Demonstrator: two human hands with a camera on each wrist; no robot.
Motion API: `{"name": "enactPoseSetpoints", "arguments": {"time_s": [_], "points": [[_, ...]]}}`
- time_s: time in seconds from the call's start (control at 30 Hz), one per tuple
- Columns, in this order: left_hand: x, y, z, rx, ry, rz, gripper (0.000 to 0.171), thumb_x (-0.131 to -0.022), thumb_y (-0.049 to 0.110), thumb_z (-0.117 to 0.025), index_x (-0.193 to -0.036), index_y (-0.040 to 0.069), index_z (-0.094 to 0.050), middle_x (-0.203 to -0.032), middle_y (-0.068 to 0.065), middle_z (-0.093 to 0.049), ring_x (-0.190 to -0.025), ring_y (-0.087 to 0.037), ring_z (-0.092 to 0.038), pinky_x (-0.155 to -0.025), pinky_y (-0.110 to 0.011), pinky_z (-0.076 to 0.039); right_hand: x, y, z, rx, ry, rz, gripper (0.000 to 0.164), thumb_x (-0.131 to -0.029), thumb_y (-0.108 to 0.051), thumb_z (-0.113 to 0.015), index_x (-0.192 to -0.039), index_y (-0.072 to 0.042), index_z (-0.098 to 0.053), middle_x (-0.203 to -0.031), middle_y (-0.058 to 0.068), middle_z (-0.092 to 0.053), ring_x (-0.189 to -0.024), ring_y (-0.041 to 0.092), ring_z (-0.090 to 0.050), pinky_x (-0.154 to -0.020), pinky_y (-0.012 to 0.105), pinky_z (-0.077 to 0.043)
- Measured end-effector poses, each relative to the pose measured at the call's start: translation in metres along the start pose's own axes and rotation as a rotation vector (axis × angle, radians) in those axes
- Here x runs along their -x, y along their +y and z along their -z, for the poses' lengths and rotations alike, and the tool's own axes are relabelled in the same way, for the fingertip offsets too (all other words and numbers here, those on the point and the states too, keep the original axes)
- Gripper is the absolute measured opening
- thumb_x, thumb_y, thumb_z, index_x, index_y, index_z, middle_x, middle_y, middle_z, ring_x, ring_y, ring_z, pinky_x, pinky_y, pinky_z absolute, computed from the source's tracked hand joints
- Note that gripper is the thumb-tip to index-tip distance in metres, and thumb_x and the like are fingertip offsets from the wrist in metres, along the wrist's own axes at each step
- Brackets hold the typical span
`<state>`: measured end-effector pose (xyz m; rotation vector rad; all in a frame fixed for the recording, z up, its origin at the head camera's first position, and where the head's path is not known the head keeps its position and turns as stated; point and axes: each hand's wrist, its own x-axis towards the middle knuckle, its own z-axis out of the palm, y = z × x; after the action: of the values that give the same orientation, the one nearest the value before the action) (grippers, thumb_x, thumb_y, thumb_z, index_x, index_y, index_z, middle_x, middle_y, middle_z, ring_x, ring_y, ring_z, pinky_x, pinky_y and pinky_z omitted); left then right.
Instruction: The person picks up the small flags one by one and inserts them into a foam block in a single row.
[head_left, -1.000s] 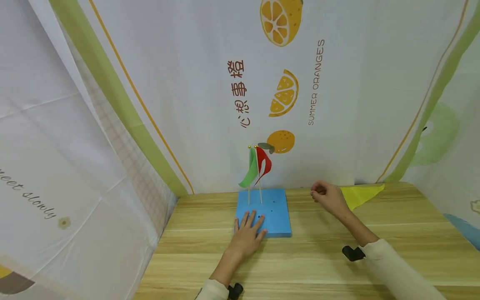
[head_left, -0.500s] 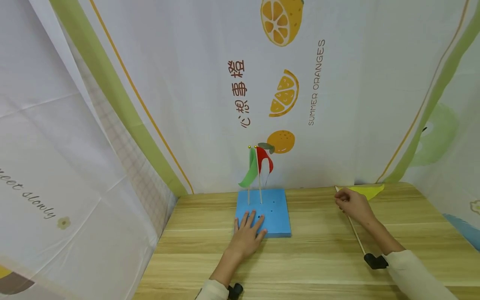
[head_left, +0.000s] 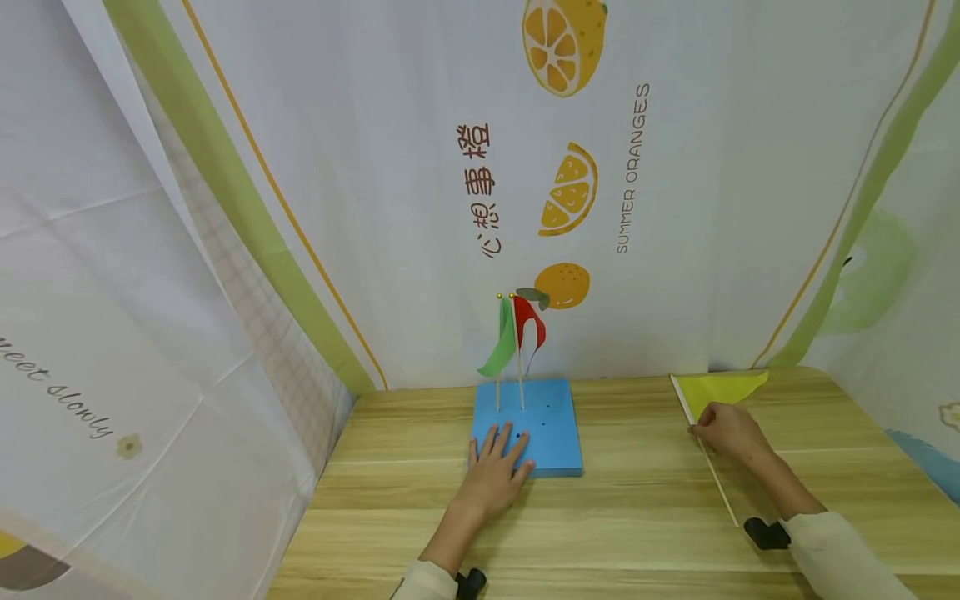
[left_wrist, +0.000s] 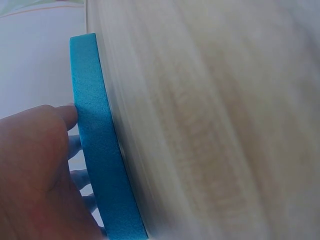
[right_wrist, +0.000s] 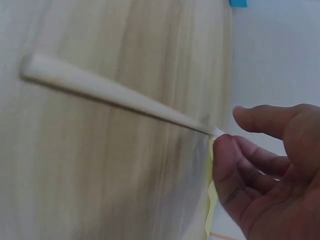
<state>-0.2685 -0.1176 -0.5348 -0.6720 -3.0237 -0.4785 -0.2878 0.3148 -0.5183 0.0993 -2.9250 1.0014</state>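
My left hand (head_left: 495, 475) lies spread on the near left part of a blue foam board (head_left: 558, 446). In the left wrist view, the fingers reach over the top of the board (left_wrist: 102, 135). A green flag (head_left: 498, 350) and a red flag (head_left: 534, 315) stand upright on thin sticks in the board. At the right, my right hand (head_left: 735, 433) is at the wooden stick (head_left: 718, 483) of a yellow flag (head_left: 716, 388) lying on the table. In the right wrist view, a fingertip meets the stick (right_wrist: 120, 97), while the thumb is apart from it.
Several small dark holes dot the blue board. The wooden table (head_left: 615, 533) reaches a white curtain (head_left: 375, 208) printed with oranges at the back. Black wrist mounts (head_left: 767, 533) sit by the sleeves.
My right hand has moved right and toward me, from left of the yellow flag down along its stick, uncovering the stick. My left hand stays on the board. The red flag's cloth has swayed.
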Motion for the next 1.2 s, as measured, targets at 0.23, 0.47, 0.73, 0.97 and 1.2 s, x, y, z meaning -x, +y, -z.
{"name": "enactPoseSetpoints", "arguments": {"time_s": [0.23, 0.47, 0.73, 0.97, 1.2], "points": [[-0.0007, 0.0001, 0.0007, 0.004, 0.004, -0.008, 0.059, -0.114, 0.048, -0.044, -0.167, 0.021, -0.040, -0.177, -0.015, -0.026, -0.164, -0.043, -0.020, -0.128, -0.074, -0.016, 0.0051, 0.0023, -0.0036, 0.006, -0.094, -0.062, 0.027, -0.097, -0.018, -0.072, -0.076, -0.005, -0.062, -0.063, 0.002, -0.061, -0.057, 0.016, -0.058, -0.055, 0.031, -0.048], [-0.0014, -0.0002, 0.0002, -0.009, 0.000, -0.008, 0.060, -0.114, 0.049, -0.043, -0.168, 0.022, -0.039, -0.177, -0.014, -0.025, -0.165, -0.042, -0.020, -0.129, -0.073, -0.016, 0.0070, 0.0008, -0.0050, -0.064, -0.105, -0.126, 0.031, -0.092, -0.007, -0.067, -0.062, -0.007, -0.058, -0.058, 0.004, -0.063, -0.052, 0.016, -0.064, -0.052, 0.032, -0.059], [-0.0011, -0.0003, 0.0013, -0.008, 0.001, -0.009, 0.060, -0.114, 0.048, -0.044, -0.167, 0.021, -0.040, -0.177, -0.015, -0.026, -0.164, -0.043, -0.021, -0.128, -0.074, -0.017, 0.0040, 0.0021, -0.0045, -0.063, -0.110, -0.138, 0.027, -0.086, -0.005, -0.064, -0.060, -0.002, -0.063, -0.055, 0.006, -0.063, -0.046, 0.015, -0.065, -0.049, 0.031, -0.059], [0.0000, 0.0000, 0.0013, -0.013, 0.000, -0.004, 0.059, -0.114, 0.048, -0.044, -0.167, 0.021, -0.040, -0.176, -0.015, -0.027, -0.164, -0.042, -0.022, -0.128, -0.073, -0.018, 0.0036, -0.0010, -0.0019, -0.060, -0.139, -0.143, 0.030, -0.090, -0.010, -0.066, -0.061, -0.002, -0.065, -0.057, 0.006, -0.065, -0.047, 0.016, -0.067, -0.050, 0.032, -0.059], [0.0007, 0.0006, 0.0015, -0.011, 0.003, -0.004, 0.060, -0.114, 0.048, -0.045, -0.167, 0.021, -0.041, -0.176, -0.016, -0.028, -0.164, -0.042, -0.022, -0.128, -0.073, -0.018, 0.0058, -0.0046, -0.0005, -0.133, -0.161, -0.152, 0.028, -0.091, -0.006, -0.065, -0.064, 0.001, -0.066, -0.058, 0.007, -0.064, -0.049, 0.016, -0.066, -0.050, 0.031, -0.059]]}}
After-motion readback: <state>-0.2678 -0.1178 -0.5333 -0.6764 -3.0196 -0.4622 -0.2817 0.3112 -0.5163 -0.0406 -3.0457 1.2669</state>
